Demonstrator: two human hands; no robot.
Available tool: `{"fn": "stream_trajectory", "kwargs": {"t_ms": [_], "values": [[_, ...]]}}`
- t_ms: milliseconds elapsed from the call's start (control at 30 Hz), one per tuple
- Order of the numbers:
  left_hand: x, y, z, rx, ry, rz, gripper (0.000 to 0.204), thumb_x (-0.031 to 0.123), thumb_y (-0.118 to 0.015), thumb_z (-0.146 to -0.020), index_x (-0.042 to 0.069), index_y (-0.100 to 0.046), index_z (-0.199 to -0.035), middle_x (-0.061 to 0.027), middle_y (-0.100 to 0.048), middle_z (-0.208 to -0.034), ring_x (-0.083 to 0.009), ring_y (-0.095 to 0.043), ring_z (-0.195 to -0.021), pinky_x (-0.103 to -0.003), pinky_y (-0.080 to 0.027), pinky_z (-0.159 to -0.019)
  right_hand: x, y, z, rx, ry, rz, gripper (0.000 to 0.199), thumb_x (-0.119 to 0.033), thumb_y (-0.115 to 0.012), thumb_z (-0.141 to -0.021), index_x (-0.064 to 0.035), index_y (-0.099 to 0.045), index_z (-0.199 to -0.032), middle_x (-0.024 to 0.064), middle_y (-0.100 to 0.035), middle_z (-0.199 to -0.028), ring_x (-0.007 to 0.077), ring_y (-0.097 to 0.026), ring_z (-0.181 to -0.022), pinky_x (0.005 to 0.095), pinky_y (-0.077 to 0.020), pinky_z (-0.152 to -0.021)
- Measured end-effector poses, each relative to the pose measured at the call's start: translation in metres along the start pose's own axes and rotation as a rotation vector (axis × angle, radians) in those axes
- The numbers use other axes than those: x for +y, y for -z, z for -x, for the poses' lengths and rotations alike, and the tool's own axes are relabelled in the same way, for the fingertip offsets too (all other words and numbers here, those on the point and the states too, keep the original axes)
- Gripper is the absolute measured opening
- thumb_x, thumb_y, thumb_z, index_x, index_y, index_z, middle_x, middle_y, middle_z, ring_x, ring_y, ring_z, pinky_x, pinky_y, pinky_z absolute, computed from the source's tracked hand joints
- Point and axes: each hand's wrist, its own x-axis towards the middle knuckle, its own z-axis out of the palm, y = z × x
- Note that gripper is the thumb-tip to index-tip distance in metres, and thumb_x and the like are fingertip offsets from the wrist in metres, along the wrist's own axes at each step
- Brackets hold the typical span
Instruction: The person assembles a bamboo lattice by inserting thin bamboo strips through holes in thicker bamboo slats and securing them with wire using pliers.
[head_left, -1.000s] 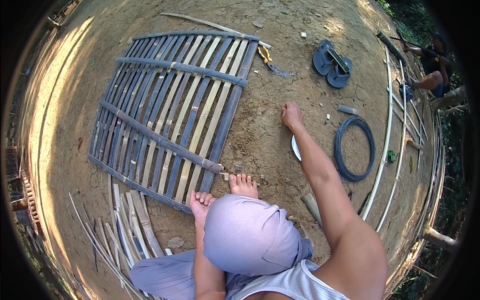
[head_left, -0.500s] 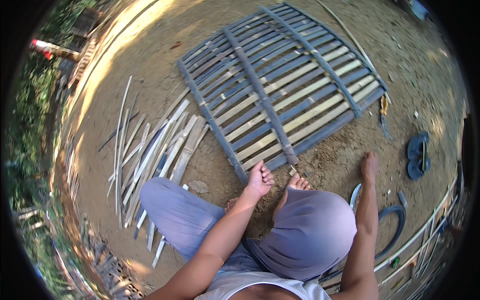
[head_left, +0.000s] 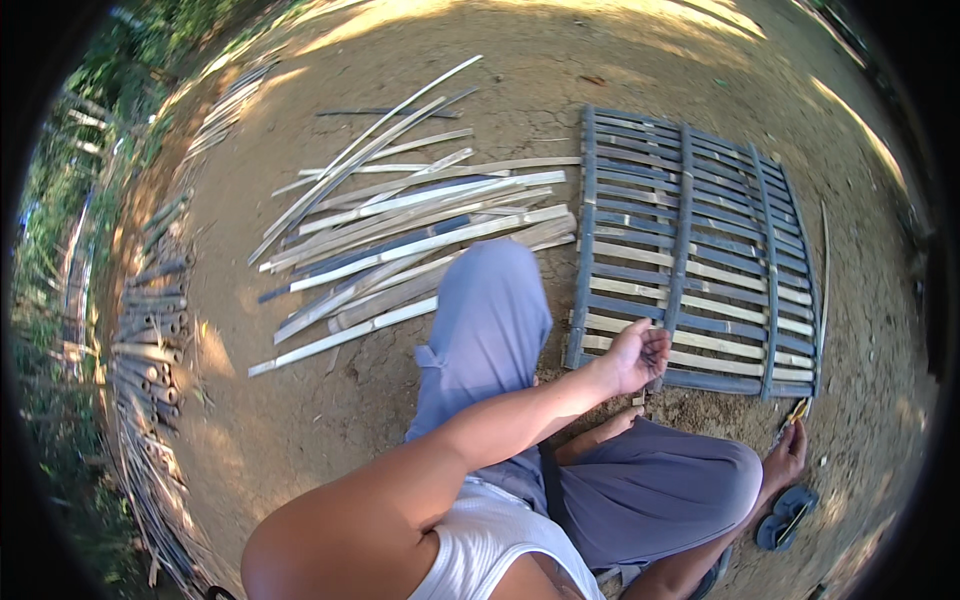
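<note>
A slatted bamboo panel lies on the ground at right, its pale and dark strips crossed by round poles. Over its near left corner is my left hand, fingers curled inward; whatever they may hold is hidden. At lower right, past my bent knee, my right hand reaches low with its fingers stretched toward a tool with an orange-yellow handle. Its fingertips are at the tool's lower end, and I cannot tell whether they touch it. My bare foot rests near the panel's front edge.
Loose split bamboo strips are heaped left of the panel, close to my raised knee. Dark flip-flops sit on the dirt below my right hand. Cut bamboo lengths are stacked at far left. A thin pole lies along the panel's right side.
The view has swung, so the panel and strips appear turned. My right hand has moved forward from bare dirt to beside the orange-handled tool. My left hand stays curled near the panel's corner.
</note>
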Motion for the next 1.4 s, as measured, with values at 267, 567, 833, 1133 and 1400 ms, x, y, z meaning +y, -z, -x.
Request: {"fn": "stream_trajectory", "kwargs": {"t_ms": [267,567,833,1133,1400], "values": [[-0.028,-0.060,0.064,-0.130,-0.013,-0.007,0.049,0.046,-0.038,-0.107,0.005,-0.067,-0.105,-0.0069,-0.071,-0.095,-0.0202,-0.071,-0.090,-0.036,-0.059,-0.078,-0.293,0.022,0.053,-0.294,0.542,0.152,0.014,-0.006,-0.068,-0.094,0.0007,-0.072,-0.105,0.0089,-0.070,-0.090,0.0170,-0.063,-0.077,0.0299,-0.0484,-0.065],[-0.050,-0.021,0.086,-0.152,0.052,0.044,0.050,0.048,-0.039,-0.105,0.006,-0.066,-0.100,-0.0065,-0.070,-0.092,-0.0188,-0.066,-0.084,-0.035,-0.054,-0.077,-0.323,-0.048,0.159,-0.538,0.895,0.159,0.014,0.000,-0.064,-0.086,0.0008,-0.068,-0.099,0.0154,-0.065,-0.097,0.0377,-0.061,-0.082,0.0468,-0.0478,-0.073],[-0.027,-0.026,0.085,0.010,-0.079,0.081,0.042,0.047,-0.046,-0.102,0.015,-0.054,-0.075,0.0022,-0.051,-0.059,-0.0133,-0.048,-0.049,-0.029,-0.032,-0.043,-0.318,-0.059,0.158,-0.493,0.370,-0.111,0.010,-0.003,-0.073,-0.084,-0.0010,-0.064,-0.085,0.0091,-0.061,-0.076,0.0233,-0.060,-0.067,0.0350,-0.0459,-0.061],[-0.019,-0.085,0.130,-0.355,-0.281,-0.324,0.051,0.041,-0.040,-0.108,0.016,-0.036,-0.064,0.0038,-0.025,-0.052,-0.0088,-0.020,-0.044,-0.026,-0.020,-0.040,-0.281,-0.106,0.166,-0.269,-1.119,-1.518,0.053,-0.050,-0.045,-0.106,-0.0015,-0.061,-0.121,0.0085,-0.061,-0.092,0.0196,-0.057,-0.085,0.0345,-0.0472,-0.085],[-0.059,-0.065,0.123,-0.395,-0.147,-0.623,0.052,0.038,-0.043,-0.108,0.016,-0.031,-0.062,0.0027,-0.026,-0.052,-0.0098,-0.021,-0.043,-0.027,-0.023,-0.041,-0.245,-0.108,0.192,-0.131,-1.130,-1.791,0.061,-0.057,-0.045,-0.103,-0.0004,-0.068,-0.103,0.0023,-0.054,-0.068,0.0125,-0.051,-0.063,0.0276,-0.0488,-0.065]]}}
